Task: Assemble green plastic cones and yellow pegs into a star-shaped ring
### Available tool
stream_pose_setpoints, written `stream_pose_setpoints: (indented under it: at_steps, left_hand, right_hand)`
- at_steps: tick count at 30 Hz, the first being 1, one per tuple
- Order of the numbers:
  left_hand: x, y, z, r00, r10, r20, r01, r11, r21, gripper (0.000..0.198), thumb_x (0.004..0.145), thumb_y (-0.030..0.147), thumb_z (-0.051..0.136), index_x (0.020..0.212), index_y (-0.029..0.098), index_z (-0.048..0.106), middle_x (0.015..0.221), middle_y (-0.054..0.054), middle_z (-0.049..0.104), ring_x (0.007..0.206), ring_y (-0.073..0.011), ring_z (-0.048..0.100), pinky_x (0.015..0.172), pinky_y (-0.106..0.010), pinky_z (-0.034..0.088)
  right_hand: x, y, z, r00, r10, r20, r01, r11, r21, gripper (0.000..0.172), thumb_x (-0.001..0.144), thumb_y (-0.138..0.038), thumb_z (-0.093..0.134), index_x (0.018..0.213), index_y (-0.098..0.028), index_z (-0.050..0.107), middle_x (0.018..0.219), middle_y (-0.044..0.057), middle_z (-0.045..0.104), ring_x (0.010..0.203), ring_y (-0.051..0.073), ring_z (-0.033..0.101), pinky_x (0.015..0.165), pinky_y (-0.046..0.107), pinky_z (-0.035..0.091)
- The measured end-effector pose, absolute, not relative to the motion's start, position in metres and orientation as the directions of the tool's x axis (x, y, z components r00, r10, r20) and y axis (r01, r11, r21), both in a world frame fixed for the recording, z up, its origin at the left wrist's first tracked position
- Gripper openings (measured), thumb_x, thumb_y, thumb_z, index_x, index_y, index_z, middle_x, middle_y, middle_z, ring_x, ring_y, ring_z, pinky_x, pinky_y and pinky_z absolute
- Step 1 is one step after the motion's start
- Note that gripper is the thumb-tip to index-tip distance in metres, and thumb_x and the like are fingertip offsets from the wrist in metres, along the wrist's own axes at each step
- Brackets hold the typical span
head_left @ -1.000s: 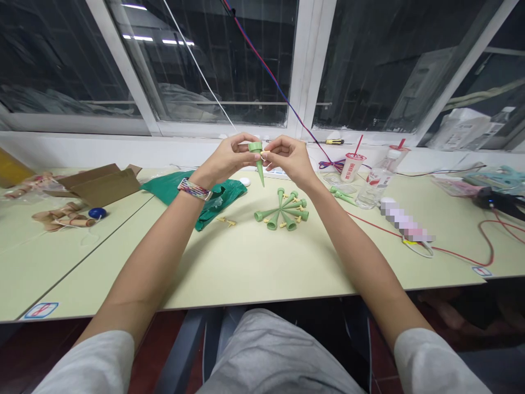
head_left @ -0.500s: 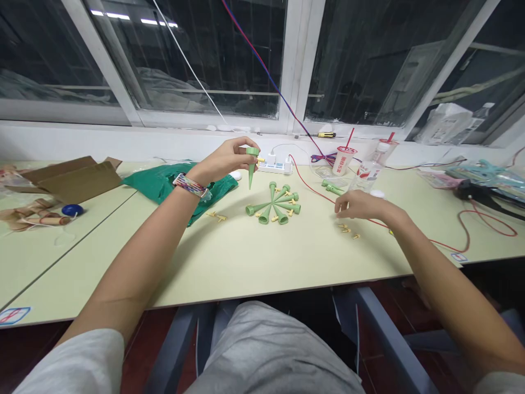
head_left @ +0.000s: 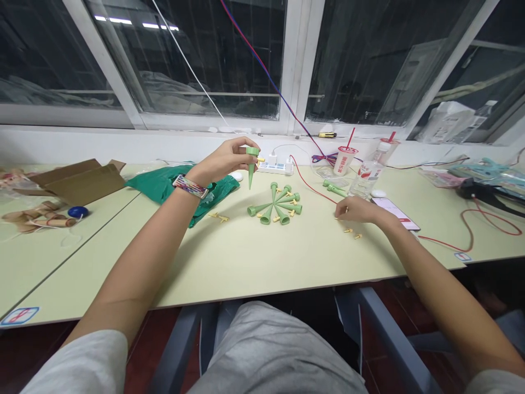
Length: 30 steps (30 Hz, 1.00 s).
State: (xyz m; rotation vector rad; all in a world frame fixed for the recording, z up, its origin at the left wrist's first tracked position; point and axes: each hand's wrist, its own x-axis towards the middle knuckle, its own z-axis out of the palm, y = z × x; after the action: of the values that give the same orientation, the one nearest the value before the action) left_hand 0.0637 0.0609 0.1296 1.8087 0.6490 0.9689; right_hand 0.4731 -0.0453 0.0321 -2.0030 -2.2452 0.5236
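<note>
My left hand [head_left: 229, 158] is raised above the table, closed around the wide top of a green plant-watering spike [head_left: 251, 169]. The spike hangs point down, and a small yellow valve [head_left: 261, 160] sticks out from its side. Several more green spikes [head_left: 266, 215] lie in a ring with their points together, yellow valves among them. Low over the table at the right, my right hand [head_left: 355, 210] pinches a small yellow valve [head_left: 337, 218], mostly hidden by the fingers. Loose yellow valves [head_left: 348, 231] lie just below it. Other yellow valves [head_left: 222, 219] lie left of the ring.
Behind my right hand are more green spikes [head_left: 334, 189], a plastic bottle [head_left: 366, 175], a lidded cup [head_left: 345, 161] and a phone [head_left: 396, 212]. A red cable [head_left: 311, 189] crosses the table. A green bag [head_left: 159, 183] and a cardboard box [head_left: 80, 183] are at left.
My right hand has closed its fingers and lowered to the table at the yellow valves; fewer lie loose below it. My left hand holds the spike in the same place.
</note>
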Motion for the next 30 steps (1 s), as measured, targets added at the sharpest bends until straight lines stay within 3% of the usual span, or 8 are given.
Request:
stream_pose_setpoints:
  at_steps: [5, 13, 18, 21, 24, 30]
  left_hand:
    - [0.061, 0.057, 0.132, 0.552, 0.768, 0.324, 0.055, -0.421, 0.905, 0.036, 0.076, 0.024, 0.090, 0.106, 0.019, 0.071, 0.089, -0.006, 0.074, 0.082, -0.0212, 0.076, 0.082, -0.038, 0.061]
    - [0.067, 0.051, 0.134, 0.537, 0.767, 0.351, 0.066, -0.454, 0.889, 0.035, 0.076, 0.023, 0.088, 0.105, 0.019, 0.069, 0.083, -0.005, 0.073, 0.081, -0.0213, 0.075, 0.082, -0.039, 0.061]
    - [0.075, 0.046, 0.133, 0.547, 0.746, 0.380, 0.042, -0.477, 0.878, 0.038, 0.073, 0.024, 0.087, 0.105, 0.018, 0.068, 0.081, -0.005, 0.074, 0.083, -0.0233, 0.076, 0.083, -0.040, 0.060]
    - [0.080, 0.041, 0.133, 0.541, 0.731, 0.415, 0.040, -0.516, 0.856, 0.038, 0.073, 0.023, 0.087, 0.104, 0.018, 0.067, 0.080, -0.005, 0.074, 0.082, -0.0222, 0.075, 0.082, -0.037, 0.059]
    - [0.083, 0.036, 0.134, 0.538, 0.719, 0.440, 0.036, -0.541, 0.840, 0.036, 0.073, 0.025, 0.086, 0.103, 0.018, 0.068, 0.081, -0.004, 0.074, 0.081, -0.0219, 0.075, 0.081, -0.036, 0.059]
    - [0.082, 0.032, 0.137, 0.538, 0.712, 0.451, 0.005, -0.538, 0.843, 0.033, 0.075, 0.027, 0.086, 0.101, 0.018, 0.069, 0.081, -0.005, 0.075, 0.082, -0.0222, 0.076, 0.078, -0.035, 0.059]
  right_hand:
    - [0.473, -0.039, 0.022, -0.146, 0.989, -0.016, 0.942, 0.134, -0.307, 0.014, 0.085, -0.017, 0.067, 0.090, -0.021, 0.080, 0.098, 0.007, 0.081, 0.088, 0.024, 0.073, 0.075, 0.031, 0.049]
    - [0.475, -0.035, 0.014, -0.132, 0.991, 0.000, 0.939, 0.125, -0.319, 0.010, 0.080, -0.014, 0.069, 0.084, -0.020, 0.076, 0.094, 0.006, 0.080, 0.085, 0.022, 0.072, 0.072, 0.029, 0.048]
    - [0.430, -0.031, 0.052, -0.230, 0.927, 0.297, 0.844, 0.342, -0.413, 0.008, 0.086, -0.019, 0.067, 0.088, -0.019, 0.075, 0.089, 0.005, 0.078, 0.083, 0.021, 0.071, 0.074, 0.030, 0.050]
    - [0.384, -0.031, 0.089, -0.285, 0.793, 0.538, 0.690, 0.560, -0.459, 0.009, 0.089, -0.025, 0.069, 0.090, -0.020, 0.077, 0.090, 0.004, 0.078, 0.079, 0.018, 0.069, 0.074, 0.030, 0.053]
    - [0.340, -0.028, 0.117, -0.292, 0.637, 0.713, 0.555, 0.720, -0.416, 0.013, 0.091, -0.031, 0.072, 0.092, -0.020, 0.078, 0.096, 0.006, 0.078, 0.079, 0.018, 0.069, 0.071, 0.030, 0.056]
    - [0.299, -0.010, 0.121, -0.252, 0.534, 0.807, 0.421, 0.811, -0.406, 0.016, 0.090, -0.037, 0.074, 0.090, -0.020, 0.077, 0.093, 0.005, 0.077, 0.076, 0.018, 0.070, 0.068, 0.030, 0.058]
